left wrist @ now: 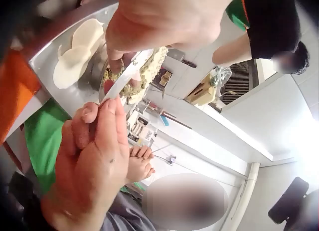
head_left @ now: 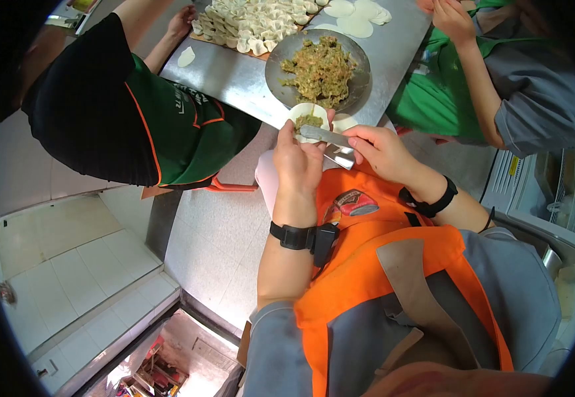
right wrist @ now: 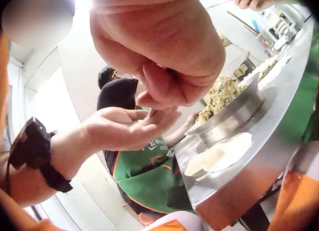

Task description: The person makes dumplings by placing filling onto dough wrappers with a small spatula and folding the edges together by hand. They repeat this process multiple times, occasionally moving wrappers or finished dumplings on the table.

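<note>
In the head view the left hand (head_left: pixel 298 161) holds a round dough wrapper (head_left: pixel 295 114) on its palm and fingers, with green filling (head_left: pixel 309 122) on the wrapper. My right hand (head_left: pixel 383 153) grips a flat metal spatula (head_left: pixel 327 135), whose blade touches the filling. The left wrist view shows the spatula (left wrist: pixel 121 82) between the right hand (left wrist: pixel 97 156) and the left hand (left wrist: pixel 164 16). In the right wrist view, the right hand (right wrist: pixel 159 49) is curled above the upturned left hand (right wrist: pixel 117 128); the spatula is mostly hidden there.
Just beyond my hands, a metal bowl (head_left: pixel 277 79) of filling stands on the steel table (head_left: pixel 234 81). Many folded dumplings (head_left: pixel 254 26) lie on a board behind it. Flat wrappers (head_left: pixel 357 18) are at the back and beside the bowl. People in green aprons are on both sides.
</note>
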A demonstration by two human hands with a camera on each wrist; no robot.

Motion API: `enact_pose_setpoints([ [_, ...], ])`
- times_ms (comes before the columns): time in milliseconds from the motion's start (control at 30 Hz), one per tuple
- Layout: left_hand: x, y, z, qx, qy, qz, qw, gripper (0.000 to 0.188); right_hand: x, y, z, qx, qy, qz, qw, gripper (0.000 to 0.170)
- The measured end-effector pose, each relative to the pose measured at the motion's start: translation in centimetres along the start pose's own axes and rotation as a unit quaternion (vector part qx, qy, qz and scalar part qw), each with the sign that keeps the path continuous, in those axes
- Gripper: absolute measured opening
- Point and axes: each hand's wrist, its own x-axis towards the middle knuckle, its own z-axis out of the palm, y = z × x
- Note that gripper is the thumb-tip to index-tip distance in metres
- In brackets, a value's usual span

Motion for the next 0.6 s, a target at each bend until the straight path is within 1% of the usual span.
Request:
enact_pose_setpoints([
  [33, -0.1, 0.1, 0.1, -0.007, -0.018, -0.004, 1.000, 0.046, 0.2, 0.1, -0.4, -0.003, -0.013, 0.006, 1.000, 0.023],
  [100, 0.0, 0.3, -0.2, -0.011, -0.005, 0.026, 1.000, 0.046, 0.6, -0.1, -1.4, -0.010, -0.041, 0.017, 0.999, 0.022],
  [200, -0.2, 0.9, -0.1, 0.015, -0.001, 0.044, 0.999, 0.046, 0.4, -1.4, -2.6, -0.041, -0.013, -0.041, 0.998, 0.021],
  [233, -0.4, 1.0, 0.0, 0.028, -0.002, 0.047, 0.999, 0.046, 0.5, -1.3, -2.6, -0.094, 0.031, -0.093, 0.991, 0.020],
  [300, 0.0, 0.7, -0.3, 0.051, -0.016, 0.040, 0.998, 0.045, 0.8, -1.2, -2.5, -0.195, 0.115, -0.194, 0.954, 0.019],
  [333, 0.1, 0.5, -0.2, 0.062, -0.024, 0.036, 0.997, 0.045, 0.8, -1.3, -2.5, -0.231, 0.117, -0.207, 0.944, 0.018],
  [400, 0.1, 0.1, 0.2, 0.086, -0.010, 0.051, 0.995, 0.044, 0.8, -1.5, -2.3, -0.300, 0.121, -0.231, 0.918, 0.018],
  [433, 0.1, 0.0, 0.4, 0.099, -0.002, 0.058, 0.993, 0.044, 0.7, -1.8, -2.3, -0.322, 0.107, -0.224, 0.914, 0.018],
  [500, 0.1, -0.2, 0.4, 0.084, 0.012, 0.055, 0.995, 0.044, 0.3, -2.3, -2.4, -0.365, 0.078, -0.207, 0.904, 0.018],
  [600, 0.0, -0.4, 0.8, 0.057, 0.012, 0.034, 0.998, 0.043, 0.9, -1.7, -2.3, -0.261, 0.112, -0.258, 0.923, 0.018],
])
